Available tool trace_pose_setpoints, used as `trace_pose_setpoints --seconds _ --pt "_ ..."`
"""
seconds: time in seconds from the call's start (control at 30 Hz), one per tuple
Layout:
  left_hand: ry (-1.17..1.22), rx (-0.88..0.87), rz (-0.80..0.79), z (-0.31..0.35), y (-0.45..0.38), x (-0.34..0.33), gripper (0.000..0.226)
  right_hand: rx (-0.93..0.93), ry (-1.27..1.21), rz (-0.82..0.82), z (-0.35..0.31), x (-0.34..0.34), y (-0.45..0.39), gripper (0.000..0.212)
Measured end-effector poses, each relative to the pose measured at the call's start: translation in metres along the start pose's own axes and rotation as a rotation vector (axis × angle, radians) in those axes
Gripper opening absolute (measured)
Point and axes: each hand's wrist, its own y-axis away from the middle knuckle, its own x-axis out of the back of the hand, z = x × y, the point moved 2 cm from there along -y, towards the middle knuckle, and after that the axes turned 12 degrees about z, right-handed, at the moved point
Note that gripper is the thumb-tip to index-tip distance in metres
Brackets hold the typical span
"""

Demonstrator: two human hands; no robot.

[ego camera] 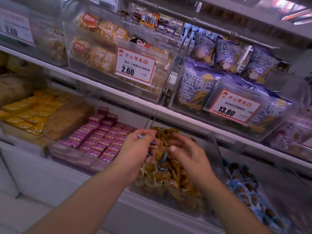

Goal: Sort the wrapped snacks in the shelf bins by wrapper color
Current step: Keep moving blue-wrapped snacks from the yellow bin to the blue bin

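Left hand (pixel 136 147) fingers curled, pinching; right hand (pixel 187 154) fingers curled, close beside.

Clear glossy plastic bin (pixel 168 198) holds shiny film-wrapped snacks (pixel 157 174).

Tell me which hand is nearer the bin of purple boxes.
Left. The left hand hangs over the yellow-wrapped snack bin right beside the purple boxes, gripping blue-wrapped snacks. The right hand is farther right, over the same yellow bin.
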Motion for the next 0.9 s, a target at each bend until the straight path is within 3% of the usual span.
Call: trace_pose_setpoints --seconds 0.07,0.13,0.2,0.3,0.47,0.6,0.7,0.8,0.9 --pt "0.043 0.014 0.013 0.003 -0.005 0.002 0.015 -0.036 0.157 0.021 0.012 0.003 -0.006 0.045" --pt "0.054 0.016 -0.003 0.000 -0.006 0.000 0.015 0.035 0.509 -0.192 0.026 -0.011 -0.006 0.064" --pt "0.040 0.003 -0.028 -0.004 -0.002 -0.003 0.014 0.057 0.613 -0.294 0.034 -0.027 -0.009 0.077" --pt "0.017 0.007 -0.037 -0.007 -0.001 -0.002 0.013 0.000 0.471 -0.206 0.035 -0.031 -0.021 0.059" --pt "0.003 -0.005 -0.056 -0.005 -0.002 0.000 0.013 -0.249 0.320 -0.136 0.058 0.000 -0.018 0.035" --pt "-0.063 -0.032 -0.068 -0.011 0.002 -0.009 0.013 -0.395 0.129 0.152 0.070 0.031 -0.015 0.033" --pt "-0.140 -0.119 -0.021 -0.020 0.007 -0.020 0.013 -0.502 -0.215 0.320 0.058 0.045 -0.011 0.029" --pt "-0.218 -0.311 0.061 -0.033 0.008 -0.028 0.011 -0.693 -0.680 0.318 0.033 0.043 0.001 0.035" --pt "-0.347 -0.571 0.081 -0.047 0.014 -0.041 0.013 -0.842 -0.858 0.153 0.016 0.027 0.019 0.040"
